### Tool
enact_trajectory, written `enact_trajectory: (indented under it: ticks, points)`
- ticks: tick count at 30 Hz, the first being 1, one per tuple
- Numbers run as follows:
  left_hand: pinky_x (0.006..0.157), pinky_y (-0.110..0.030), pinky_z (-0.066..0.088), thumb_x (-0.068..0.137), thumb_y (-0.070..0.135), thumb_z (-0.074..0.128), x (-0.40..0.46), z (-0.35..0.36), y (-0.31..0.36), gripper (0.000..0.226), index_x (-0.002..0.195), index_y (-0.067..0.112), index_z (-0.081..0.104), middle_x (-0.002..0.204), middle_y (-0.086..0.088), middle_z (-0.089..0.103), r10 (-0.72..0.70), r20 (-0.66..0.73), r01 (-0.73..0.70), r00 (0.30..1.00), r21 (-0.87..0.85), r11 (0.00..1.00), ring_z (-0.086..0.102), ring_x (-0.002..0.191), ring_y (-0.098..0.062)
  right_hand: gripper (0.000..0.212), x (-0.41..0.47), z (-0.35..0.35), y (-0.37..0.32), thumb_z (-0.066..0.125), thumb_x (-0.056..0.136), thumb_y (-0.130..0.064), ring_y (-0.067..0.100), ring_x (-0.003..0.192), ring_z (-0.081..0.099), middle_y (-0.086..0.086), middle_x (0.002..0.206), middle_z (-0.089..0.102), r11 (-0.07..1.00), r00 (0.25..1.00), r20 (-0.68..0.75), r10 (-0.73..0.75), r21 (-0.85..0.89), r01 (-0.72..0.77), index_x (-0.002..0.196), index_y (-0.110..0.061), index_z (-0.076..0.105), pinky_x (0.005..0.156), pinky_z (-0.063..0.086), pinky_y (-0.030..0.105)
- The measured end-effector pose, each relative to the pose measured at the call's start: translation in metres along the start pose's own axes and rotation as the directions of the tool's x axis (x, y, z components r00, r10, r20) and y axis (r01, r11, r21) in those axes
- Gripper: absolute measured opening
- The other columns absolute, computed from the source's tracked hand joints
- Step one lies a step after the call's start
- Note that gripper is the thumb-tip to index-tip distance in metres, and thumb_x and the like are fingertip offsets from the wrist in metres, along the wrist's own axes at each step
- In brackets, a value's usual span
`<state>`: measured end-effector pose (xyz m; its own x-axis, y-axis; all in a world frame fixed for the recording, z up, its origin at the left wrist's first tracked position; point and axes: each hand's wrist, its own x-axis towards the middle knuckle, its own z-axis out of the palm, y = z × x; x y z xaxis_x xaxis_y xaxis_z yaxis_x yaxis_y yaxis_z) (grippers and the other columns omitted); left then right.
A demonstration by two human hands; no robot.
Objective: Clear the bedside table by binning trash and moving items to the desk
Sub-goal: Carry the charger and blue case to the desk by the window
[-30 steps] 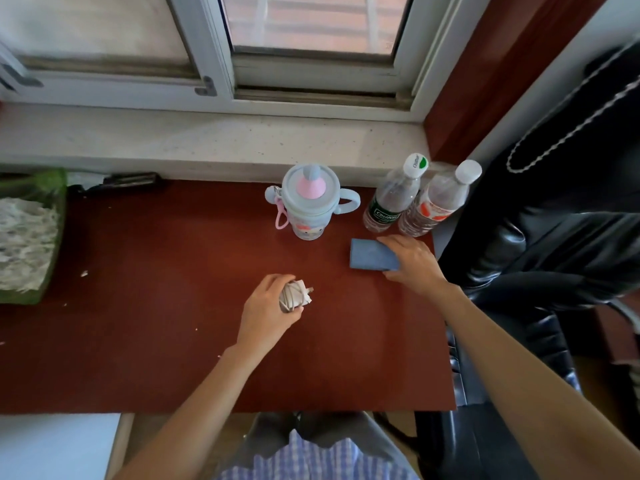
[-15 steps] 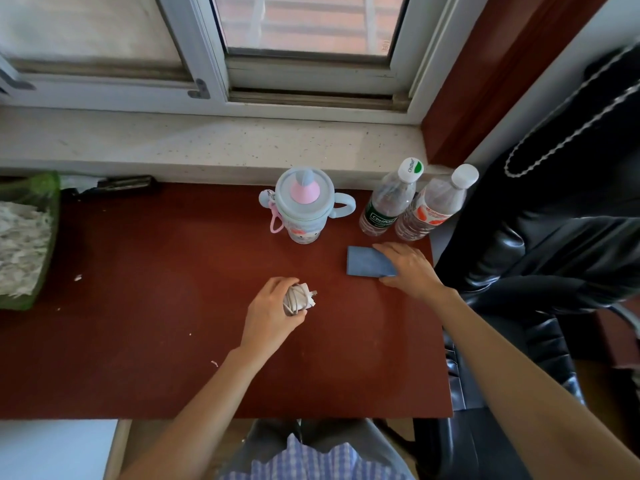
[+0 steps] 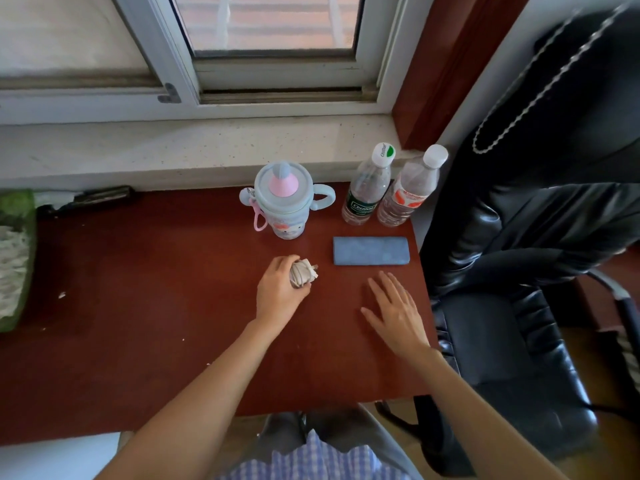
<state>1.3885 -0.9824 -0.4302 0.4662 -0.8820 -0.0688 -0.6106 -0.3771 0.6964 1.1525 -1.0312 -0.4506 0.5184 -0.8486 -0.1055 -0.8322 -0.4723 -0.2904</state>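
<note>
On the red-brown desk [image 3: 138,306], my left hand [image 3: 278,294] is curled around a white coiled charger cable [image 3: 304,273], which rests on the surface. A flat blue case [image 3: 370,251] lies to the right of it, free of any hand. My right hand [image 3: 394,313] hovers flat with fingers spread just below the case, not touching it. Behind stand a pale blue sippy cup [image 3: 285,202] with a pink spout and two clear plastic bottles, one green-labelled [image 3: 367,190] and one red-labelled [image 3: 408,190].
A green bin [image 3: 15,258] with white crumpled trash sits at the desk's left edge. A dark object [image 3: 100,197] lies by the stone window sill [image 3: 173,150]. A black leather chair [image 3: 512,358] with dark clothing stands right of the desk.
My right hand let go of the blue case and drew back toward me, fingers spread. My left hand still holds the cable in about the same spot.
</note>
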Motion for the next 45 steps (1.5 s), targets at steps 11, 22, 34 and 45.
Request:
enact_trajectory:
  ticks: [11, 22, 34, 45]
  points:
    - [0.079, -0.029, 0.045, 0.065, 0.020, 0.080, 0.020, 0.024, 0.005, 0.054, 0.115, 0.016, 0.060, 0.111, -0.003, 0.061, 0.016, -0.047, -0.015, 0.999, 0.019, 1.000, 0.060, 0.098, -0.022, 0.070, -0.025, 0.013, -0.008, 0.038, 0.094, -0.053, 0.024, 0.146, -0.002, 0.009, 0.159, 0.003, 0.995, 0.979, 0.186, 0.081, -0.068, -0.070, 0.150, -0.020, 0.013, 0.113, -0.004, 0.035]
    - [0.078, -0.030, 0.044, 0.066, 0.019, 0.078, 0.032, 0.030, 0.009, 0.055, 0.117, 0.016, 0.059, 0.113, -0.004, 0.060, 0.014, 0.000, -0.014, 1.000, 0.056, 0.998, 0.058, 0.101, -0.023, 0.072, -0.026, 0.018, -0.003, 0.026, 0.090, -0.059, 0.022, 0.146, -0.002, 0.006, 0.160, 0.003, 0.994, 0.977, 0.197, 0.084, -0.083, -0.069, 0.150, -0.024, 0.010, 0.115, -0.002, 0.036]
    - [0.080, -0.039, 0.050, 0.068, 0.028, 0.078, 0.037, 0.028, 0.011, 0.061, 0.123, 0.021, 0.053, 0.118, -0.001, 0.057, 0.017, 0.095, -0.029, 0.995, 0.131, 0.991, 0.054, 0.108, -0.023, 0.070, -0.026, 0.020, -0.001, 0.028, 0.091, -0.061, 0.024, 0.146, 0.008, 0.008, 0.158, 0.013, 0.991, 0.977, 0.191, 0.089, -0.120, -0.067, 0.149, -0.023, 0.018, 0.114, 0.003, 0.038]
    - [0.091, -0.040, 0.048, 0.075, 0.041, 0.071, 0.020, 0.004, 0.014, 0.069, 0.132, 0.011, 0.045, 0.127, -0.010, 0.052, 0.139, 0.006, -0.138, 0.990, 0.170, 0.976, 0.048, 0.115, -0.029, 0.069, -0.021, 0.005, -0.005, 0.037, 0.094, -0.055, 0.022, 0.147, 0.000, 0.006, 0.160, 0.004, 0.995, 0.958, 0.272, 0.091, -0.074, -0.074, 0.150, -0.023, 0.013, 0.118, 0.008, 0.039]
